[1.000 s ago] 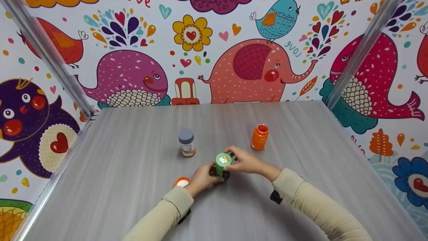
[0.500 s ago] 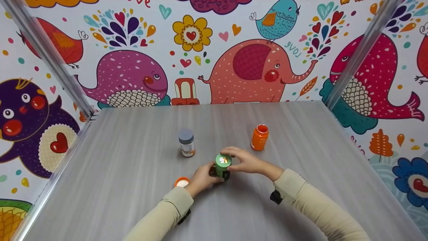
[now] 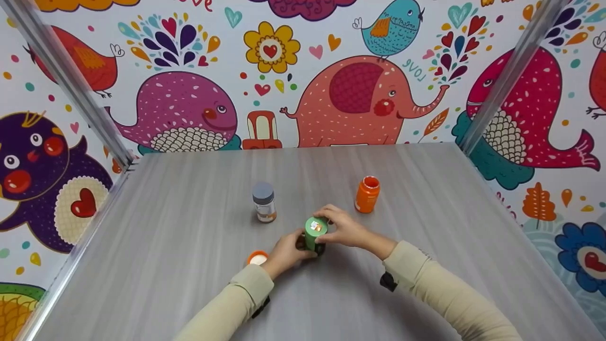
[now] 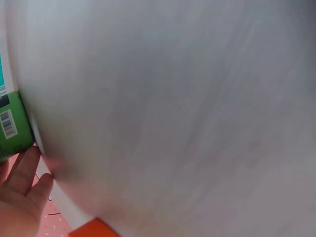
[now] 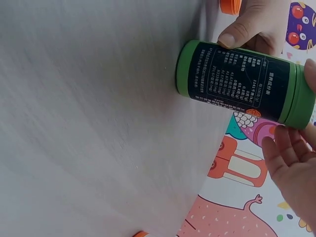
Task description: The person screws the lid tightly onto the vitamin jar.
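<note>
Fingers of the left hand (image 3: 287,251): curled around the lower part of the green canister (image 5: 237,79), thumb laid against its side. Holding it this low probably steadies the body and leaves the top free.

Fingers of the right hand (image 3: 349,229): thumb and forefinger pinch the edge of the canister lid (image 3: 316,226), the others slightly fanned beside it. A grip on the rim likely gives purchase without covering the round top.

Orange cap, far left: it lies on the table (image 3: 189,246) just beside the left wrist, pale hollow side up. The orange cap (image 3: 258,257) matches the open bottle in colour, so it probably belongs there.

Grey-capped bottle (image 3: 264,202), left and farther back: upright with its cap on, apart from both hands, perhaps to leave them elbow room.

Green canister, centre: close in front of the person, between the two hands, roughly upright, lid on. Whether its base touches the table is hard to tell.

Orange bottle (image 3: 368,194), right: upright beyond the right hand, mouth uncovered. Standing it this way would guard against spills, though any contents cannot be made out.
</note>
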Available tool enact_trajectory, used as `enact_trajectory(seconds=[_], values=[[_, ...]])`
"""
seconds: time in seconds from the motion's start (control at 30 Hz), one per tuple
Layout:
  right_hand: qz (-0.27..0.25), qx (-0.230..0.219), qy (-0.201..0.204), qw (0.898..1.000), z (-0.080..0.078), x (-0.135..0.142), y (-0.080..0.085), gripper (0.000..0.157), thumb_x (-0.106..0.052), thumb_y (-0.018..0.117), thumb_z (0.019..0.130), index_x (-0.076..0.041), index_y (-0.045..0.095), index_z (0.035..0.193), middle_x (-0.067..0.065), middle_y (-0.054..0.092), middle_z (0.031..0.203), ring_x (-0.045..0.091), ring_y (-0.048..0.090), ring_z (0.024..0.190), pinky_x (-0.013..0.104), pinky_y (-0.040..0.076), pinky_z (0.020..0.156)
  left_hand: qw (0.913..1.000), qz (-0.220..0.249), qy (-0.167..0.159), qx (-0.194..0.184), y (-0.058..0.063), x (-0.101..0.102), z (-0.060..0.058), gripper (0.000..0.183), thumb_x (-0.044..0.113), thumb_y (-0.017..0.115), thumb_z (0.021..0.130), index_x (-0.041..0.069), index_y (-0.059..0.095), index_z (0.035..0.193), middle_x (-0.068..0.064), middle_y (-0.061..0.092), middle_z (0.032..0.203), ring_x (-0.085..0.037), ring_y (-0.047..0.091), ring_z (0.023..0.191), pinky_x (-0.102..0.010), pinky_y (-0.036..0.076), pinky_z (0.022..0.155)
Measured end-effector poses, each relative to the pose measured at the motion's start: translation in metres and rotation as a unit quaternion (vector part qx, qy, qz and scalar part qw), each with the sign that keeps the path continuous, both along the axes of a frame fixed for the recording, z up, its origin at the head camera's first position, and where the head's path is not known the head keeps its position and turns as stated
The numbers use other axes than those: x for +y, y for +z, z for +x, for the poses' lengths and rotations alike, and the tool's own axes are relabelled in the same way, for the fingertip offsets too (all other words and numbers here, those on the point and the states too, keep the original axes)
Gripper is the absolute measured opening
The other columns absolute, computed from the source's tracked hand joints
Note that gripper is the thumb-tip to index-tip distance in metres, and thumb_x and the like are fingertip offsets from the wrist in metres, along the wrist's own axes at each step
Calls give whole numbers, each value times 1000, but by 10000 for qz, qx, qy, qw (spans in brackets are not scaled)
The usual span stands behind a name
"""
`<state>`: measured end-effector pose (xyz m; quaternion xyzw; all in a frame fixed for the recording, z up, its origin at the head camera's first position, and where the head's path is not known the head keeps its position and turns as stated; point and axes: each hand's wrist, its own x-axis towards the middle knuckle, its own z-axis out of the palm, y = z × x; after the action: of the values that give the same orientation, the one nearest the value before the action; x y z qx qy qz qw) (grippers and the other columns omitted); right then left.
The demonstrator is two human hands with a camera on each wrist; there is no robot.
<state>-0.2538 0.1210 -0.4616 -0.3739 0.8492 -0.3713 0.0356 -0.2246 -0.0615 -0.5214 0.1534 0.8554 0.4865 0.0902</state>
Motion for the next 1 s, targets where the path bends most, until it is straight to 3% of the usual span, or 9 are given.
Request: enact_trajectory(seconds=[0.27,0.47,0.63,0.83,1.0], values=[[249,34,-475,9986,5,-3,-1,57,-48,64,62,-10,47,101,-2,46,91,10,45,82,27,41,72,10000,21,-21,4,1,0,1,59,28,69,66,9,45,116,-5,56,104,-13,53,92,-26,42,77],[297,25,222,9993,2,3,5,72,-43,64,63,-6,37,119,7,42,113,16,43,98,33,39,82,10000,-82,6,51,0,0,1,57,28,69,65,9,46,114,-7,56,104,-14,53,93,-27,43,77],[217,67,781,9967,0,6,8,61,-28,64,72,-5,38,122,7,41,120,15,42,103,33,38,85,9998,-139,13,165,0,-1,2,56,29,69,65,9,47,113,-7,56,104,-15,54,92,-27,43,77],[244,158,870,9958,-1,9,6,49,-14,59,76,-5,41,121,6,42,121,14,40,107,28,37,87,9996,-215,7,160,0,-1,2,56,30,68,66,10,46,113,-6,55,106,-15,53,94,-27,42,78],[131,254,831,9961,-2,9,3,47,-16,59,76,-5,43,119,7,44,119,14,41,105,28,38,85,9996,-204,-17,189,0,-1,1,57,30,68,66,10,46,113,-7,55,106,-15,53,94,-28,42,79]])
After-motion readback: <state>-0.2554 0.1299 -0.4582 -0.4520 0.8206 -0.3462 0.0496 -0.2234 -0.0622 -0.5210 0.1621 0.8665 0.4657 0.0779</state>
